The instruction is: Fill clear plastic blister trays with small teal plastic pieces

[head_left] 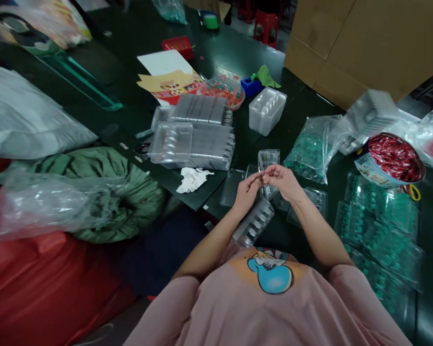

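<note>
We're at the fingertips now: left hand (248, 193) and right hand (283, 180) nearly meet in narrow pinches, though we can't tell what they grip. The clear plastic tray (269, 156) sits right behind them, over the dark surface (300, 103). A dropped left forearm could nudge the ridged clear tray (254, 224) loose, toward the shirt (234, 307).

I can't read any words, numbers or brands from where I stand. The yellow-and-red sheets (166, 80) across my counter (223, 43) carry printing, but it is too small to make out. The label around the tub (377, 169) on my right is just as illegible, and the printed bag (67, 26) at far left is blurred.
</note>
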The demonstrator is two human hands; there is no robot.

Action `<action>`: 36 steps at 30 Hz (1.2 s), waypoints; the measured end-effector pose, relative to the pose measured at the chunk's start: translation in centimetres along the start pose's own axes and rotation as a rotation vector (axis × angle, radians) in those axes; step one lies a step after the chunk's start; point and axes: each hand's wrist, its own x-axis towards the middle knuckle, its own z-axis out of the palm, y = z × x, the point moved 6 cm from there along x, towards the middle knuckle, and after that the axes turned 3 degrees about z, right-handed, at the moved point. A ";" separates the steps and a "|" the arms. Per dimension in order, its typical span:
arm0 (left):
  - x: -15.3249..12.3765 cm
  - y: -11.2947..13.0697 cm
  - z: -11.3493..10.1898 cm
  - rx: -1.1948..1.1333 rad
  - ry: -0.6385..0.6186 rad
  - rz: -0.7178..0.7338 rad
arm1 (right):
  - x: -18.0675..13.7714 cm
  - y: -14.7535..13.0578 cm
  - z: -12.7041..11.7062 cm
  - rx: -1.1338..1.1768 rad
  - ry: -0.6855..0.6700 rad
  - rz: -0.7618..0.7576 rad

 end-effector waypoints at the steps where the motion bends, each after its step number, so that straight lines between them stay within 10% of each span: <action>1: 0.7 -0.6 -0.3 -0.008 0.069 -0.005 | 0.6 -0.2 -0.2 0.032 0.005 0.010; 11: 6.1 -0.6 -3.8 0.306 0.515 0.267 | 6.5 -1.4 -6.9 0.438 0.047 -0.074; 16: 8.0 0.2 -1.8 0.656 0.374 0.411 | 9.1 1.4 -8.2 0.552 0.132 -0.090; 23: 9.8 -2.3 1.1 1.128 0.154 0.140 | 11.8 4.3 -8.5 0.518 0.278 0.028; 36: 10.8 -3.9 1.2 1.208 0.002 0.039 | 12.1 5.2 -7.8 0.320 0.434 0.071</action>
